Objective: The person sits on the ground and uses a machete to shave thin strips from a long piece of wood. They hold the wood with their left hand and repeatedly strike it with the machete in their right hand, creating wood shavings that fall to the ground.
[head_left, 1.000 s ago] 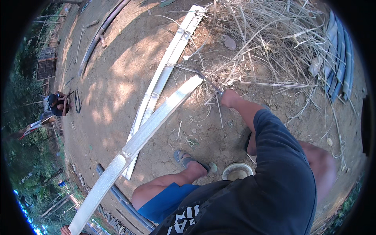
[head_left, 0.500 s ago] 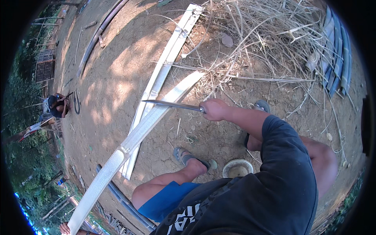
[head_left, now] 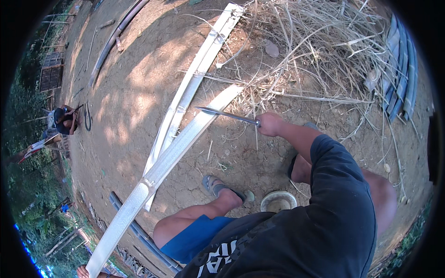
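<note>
My right hand (head_left: 270,124) is closed round the handle of a long machete (head_left: 227,114). Its blade points left, its tip lying across the upper part of a split bamboo length (head_left: 162,167). My left hand (head_left: 82,272), partly cut off at the lower left edge, grips the near end of that bamboo. The pale inner face of the bamboo is up, with a node mark near its middle. It crosses over other split bamboo pieces (head_left: 197,74) on the dirt, and its far end reaches the edge of a heap of shavings.
Bamboo shavings (head_left: 320,51) are heaped at the upper right, beside dark bamboo lengths (head_left: 402,69). A round basin (head_left: 278,201) stands between my feet. More poles (head_left: 113,44) lie at the upper left and lower left. Another person (head_left: 66,121) crouches at the far left.
My right hand and the machete have moved right and slightly up, along the bamboo toward its far end. My left hand still holds the near end.
</note>
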Motion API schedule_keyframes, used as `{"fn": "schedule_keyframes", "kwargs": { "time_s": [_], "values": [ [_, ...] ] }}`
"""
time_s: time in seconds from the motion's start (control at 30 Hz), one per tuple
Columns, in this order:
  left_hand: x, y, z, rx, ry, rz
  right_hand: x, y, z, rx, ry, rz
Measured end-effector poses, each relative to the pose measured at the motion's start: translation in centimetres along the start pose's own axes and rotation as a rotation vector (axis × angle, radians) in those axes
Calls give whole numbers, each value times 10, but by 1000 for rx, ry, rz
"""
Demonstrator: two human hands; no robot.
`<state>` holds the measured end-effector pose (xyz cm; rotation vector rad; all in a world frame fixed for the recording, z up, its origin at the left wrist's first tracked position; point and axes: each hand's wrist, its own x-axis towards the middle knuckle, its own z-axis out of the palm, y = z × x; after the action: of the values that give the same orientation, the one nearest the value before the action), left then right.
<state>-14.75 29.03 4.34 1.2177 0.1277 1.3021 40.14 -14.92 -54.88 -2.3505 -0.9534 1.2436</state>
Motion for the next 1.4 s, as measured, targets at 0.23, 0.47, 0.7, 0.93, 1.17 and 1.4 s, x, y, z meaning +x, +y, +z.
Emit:
{"fn": "schedule_keyframes", "kwargs": {
  "time_s": [0.23,0.47,0.7,0.93,1.17,1.4],
  "values": [
    [4,3,-8,-25,54,39,-5,-3,5,96,70,141],
    [10,-3,-6,72,-6,4,29,34,19,134,75,304],
    [11,-18,11,116,125,77,32,51,13,-100,-69,206],
    [19,2,-13,18,18,-9,23,44,16,100,45,309],
    [22,2,-26,3,47,63,12,38,17,33,45,308],
    [-2,-41,30,148,352,171,9,19,24,85,111,220]
  ]
}}
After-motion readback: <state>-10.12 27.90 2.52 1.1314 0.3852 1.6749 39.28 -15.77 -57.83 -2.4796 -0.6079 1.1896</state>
